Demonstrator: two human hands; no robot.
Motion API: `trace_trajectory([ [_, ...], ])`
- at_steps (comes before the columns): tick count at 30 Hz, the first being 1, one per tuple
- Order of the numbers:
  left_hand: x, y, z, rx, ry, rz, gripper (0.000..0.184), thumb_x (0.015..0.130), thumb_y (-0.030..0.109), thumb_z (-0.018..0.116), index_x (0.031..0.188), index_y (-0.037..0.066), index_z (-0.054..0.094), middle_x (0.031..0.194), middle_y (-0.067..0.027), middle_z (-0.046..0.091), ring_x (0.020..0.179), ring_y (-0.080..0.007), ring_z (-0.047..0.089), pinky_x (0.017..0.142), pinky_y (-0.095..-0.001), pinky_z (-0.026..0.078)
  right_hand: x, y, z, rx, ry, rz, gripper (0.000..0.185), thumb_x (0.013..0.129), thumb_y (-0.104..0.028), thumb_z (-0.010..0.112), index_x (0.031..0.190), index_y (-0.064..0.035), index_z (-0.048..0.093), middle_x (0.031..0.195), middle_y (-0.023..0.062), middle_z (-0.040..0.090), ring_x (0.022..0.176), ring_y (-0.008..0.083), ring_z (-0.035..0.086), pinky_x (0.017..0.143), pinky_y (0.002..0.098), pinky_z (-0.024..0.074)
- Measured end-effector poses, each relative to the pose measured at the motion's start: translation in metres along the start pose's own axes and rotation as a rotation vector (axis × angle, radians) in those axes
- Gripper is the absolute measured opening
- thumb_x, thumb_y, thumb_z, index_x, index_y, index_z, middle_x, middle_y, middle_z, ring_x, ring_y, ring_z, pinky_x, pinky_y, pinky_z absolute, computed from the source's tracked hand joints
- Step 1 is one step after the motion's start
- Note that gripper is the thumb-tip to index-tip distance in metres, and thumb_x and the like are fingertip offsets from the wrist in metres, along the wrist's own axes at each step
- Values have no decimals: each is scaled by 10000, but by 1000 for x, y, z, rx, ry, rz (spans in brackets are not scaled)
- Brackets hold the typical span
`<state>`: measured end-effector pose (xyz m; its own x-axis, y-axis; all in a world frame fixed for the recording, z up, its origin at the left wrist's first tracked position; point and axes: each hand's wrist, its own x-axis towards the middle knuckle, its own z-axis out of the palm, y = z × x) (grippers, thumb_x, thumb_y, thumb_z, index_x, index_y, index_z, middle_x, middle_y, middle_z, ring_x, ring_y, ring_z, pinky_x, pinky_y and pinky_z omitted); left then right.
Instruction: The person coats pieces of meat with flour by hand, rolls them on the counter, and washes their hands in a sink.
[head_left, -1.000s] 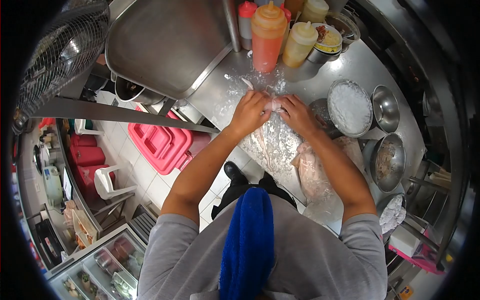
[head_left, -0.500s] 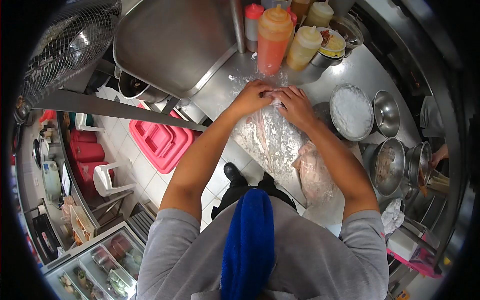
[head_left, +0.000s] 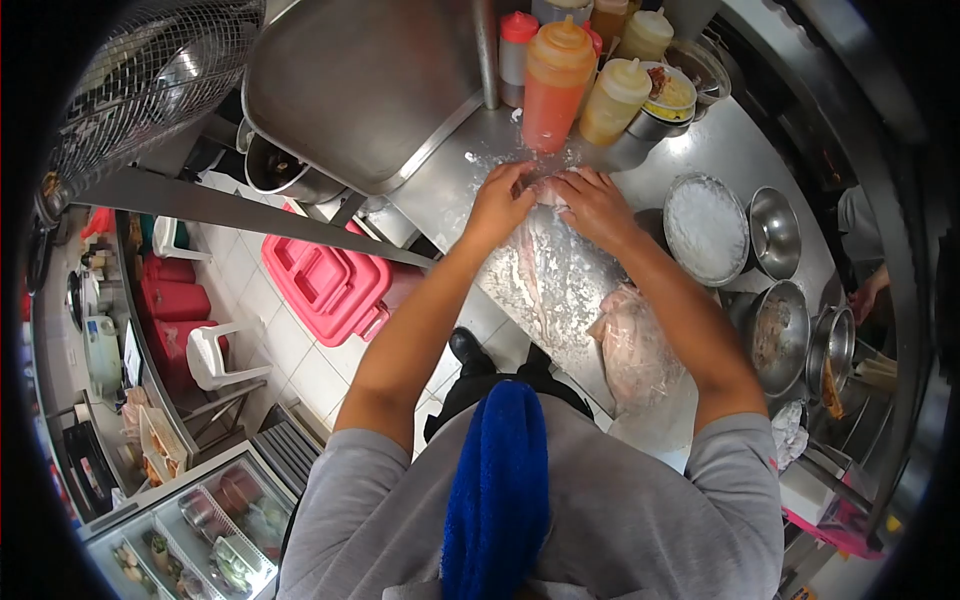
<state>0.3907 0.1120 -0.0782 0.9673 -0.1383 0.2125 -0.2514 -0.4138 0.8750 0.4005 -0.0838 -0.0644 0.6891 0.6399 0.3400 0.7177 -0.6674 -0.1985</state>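
Note:
On the flour-dusted steel counter, a small pale pink floured piece, apparently raw meat, lies between my hands. My left hand has its fingers curled in on the piece's left side. From the right, my right hand bends its fingers over it and partly hides it. A long, thin pinkish strip lies on the flour nearer my body. Below my right forearm rests a clear plastic bag of pale pink meat. To the right of my right hand stands a bowl of white flour.
Squeeze bottles stand at the counter's far side beside a small container of yellow food. Steel bowls line the right. A large metal tray is at upper left. Another person's hand shows at far right.
The camera view has shifted slightly. My hands stay at the pale piece, with the left fingers a little farther from the right hand, so more of the piece shows.

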Motion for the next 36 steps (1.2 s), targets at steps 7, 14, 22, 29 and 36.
trace_trajectory([
  [7,-27,7,17,-919,239,-502,279,916,211,547,1156,73,510,1045,-59,570,895,-195,565,816,-290,443,23,19,12,457,-152,349,391,737,-116,672,1113,-79,572,1034,47,616,950,195,576,822,341,458],
  [14,-39,39,37,-1471,239,-542,488,955,527,345,1150,103,488,1040,-92,591,962,-230,564,819,-393,453,-2,-23,-4,1884,-211,876,276,892,-202,555,1143,-89,576,1006,44,629,884,173,607,748,315,492],
  [22,-55,55,34,-1582,358,-750,562,933,610,273,1045,114,513,1002,-98,604,901,-234,578,796,-426,452,-19,-79,-37,386,159,518,253,824,-187,568,1055,-108,632,978,89,606,869,315,594,762,403,491],
  [29,-65,42,39,-1457,347,-747,572,948,563,295,1033,43,520,931,-115,591,900,-252,582,829,-418,498,-41,-114,-45,246,65,220,455,787,-153,582,1240,-118,562,1444,137,328,1224,422,374,1029,476,314],
  [36,-76,50,34,-1432,337,-820,567,956,538,301,1077,28,518,968,-125,574,877,-245,583,817,-411,513,-48,-117,-44,159,156,182,514,758,-271,650,1250,-147,567,1491,135,258,1269,464,316,1044,549,263],
])
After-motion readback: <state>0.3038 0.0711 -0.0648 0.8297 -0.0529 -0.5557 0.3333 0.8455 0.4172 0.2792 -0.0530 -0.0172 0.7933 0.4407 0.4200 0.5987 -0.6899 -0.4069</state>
